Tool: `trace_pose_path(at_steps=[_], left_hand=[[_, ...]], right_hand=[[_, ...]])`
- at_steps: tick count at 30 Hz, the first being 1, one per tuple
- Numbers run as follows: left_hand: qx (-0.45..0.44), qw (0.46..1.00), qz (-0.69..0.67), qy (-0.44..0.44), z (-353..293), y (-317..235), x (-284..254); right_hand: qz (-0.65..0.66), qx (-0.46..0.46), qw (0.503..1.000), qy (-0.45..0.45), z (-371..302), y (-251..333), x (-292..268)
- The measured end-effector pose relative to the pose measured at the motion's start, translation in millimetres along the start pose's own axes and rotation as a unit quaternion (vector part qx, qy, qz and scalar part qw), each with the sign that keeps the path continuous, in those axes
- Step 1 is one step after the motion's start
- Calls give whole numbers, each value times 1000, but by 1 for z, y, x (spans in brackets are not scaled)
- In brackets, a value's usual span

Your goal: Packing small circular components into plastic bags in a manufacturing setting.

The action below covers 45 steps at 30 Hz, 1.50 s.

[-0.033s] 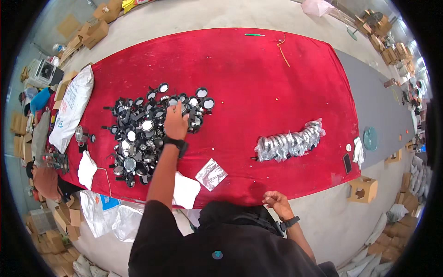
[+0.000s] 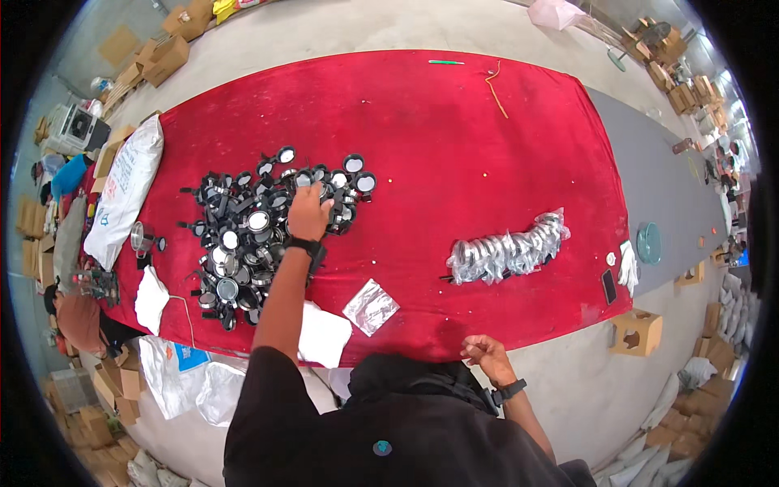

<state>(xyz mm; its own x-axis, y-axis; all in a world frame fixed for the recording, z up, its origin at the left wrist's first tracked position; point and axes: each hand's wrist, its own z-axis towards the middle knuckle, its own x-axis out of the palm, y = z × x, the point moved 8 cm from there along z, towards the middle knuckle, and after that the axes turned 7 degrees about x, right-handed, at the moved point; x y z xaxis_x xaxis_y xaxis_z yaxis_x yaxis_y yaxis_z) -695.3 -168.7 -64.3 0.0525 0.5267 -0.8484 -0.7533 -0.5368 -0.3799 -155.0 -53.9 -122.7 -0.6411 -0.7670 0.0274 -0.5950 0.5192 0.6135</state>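
Fingers of the left hand (image 2: 309,213) curl down into the far right part of one big heap of small round black-rimmed metal lenses (image 2: 260,231), too many and too tangled to count; whether they have closed on a piece cannot be told. A black watch band circles that wrist.

At the far left edge of the red cloth-covered surface (image 2: 454,130), one white woven sack (image 2: 126,191) lies lengthwise, with one small clear glass jar (image 2: 139,237) just beside its near end. Two white cloth pieces sit at the near edge, one (image 2: 151,299) left of the forearm and one (image 2: 324,334) right of it. One crumpled silver foil packet (image 2: 371,307) lies just right of that second cloth.

Further right, the right hand (image 2: 485,355) rests at the near edge of the surface, fingers loosely bent and holding nothing visible. One clear plastic bag of shiny round parts (image 2: 507,247) lies well apart from the heap, and one dark flat phone (image 2: 608,286) is near the right corner.
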Motion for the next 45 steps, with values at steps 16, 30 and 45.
trace_pose_path(at_steps=[16,30,45], left_hand=[[-274,572,-773,-20,-89,57,0],[-113,795,-544,243,-272,-189,-37],[-8,970,-46,238,-306,-88,98]], right_hand=[[-76,-39,996,40,-3,36,62],[115,46,948,295,-27,62,190],[172,-10,981,91,-50,40,83]])
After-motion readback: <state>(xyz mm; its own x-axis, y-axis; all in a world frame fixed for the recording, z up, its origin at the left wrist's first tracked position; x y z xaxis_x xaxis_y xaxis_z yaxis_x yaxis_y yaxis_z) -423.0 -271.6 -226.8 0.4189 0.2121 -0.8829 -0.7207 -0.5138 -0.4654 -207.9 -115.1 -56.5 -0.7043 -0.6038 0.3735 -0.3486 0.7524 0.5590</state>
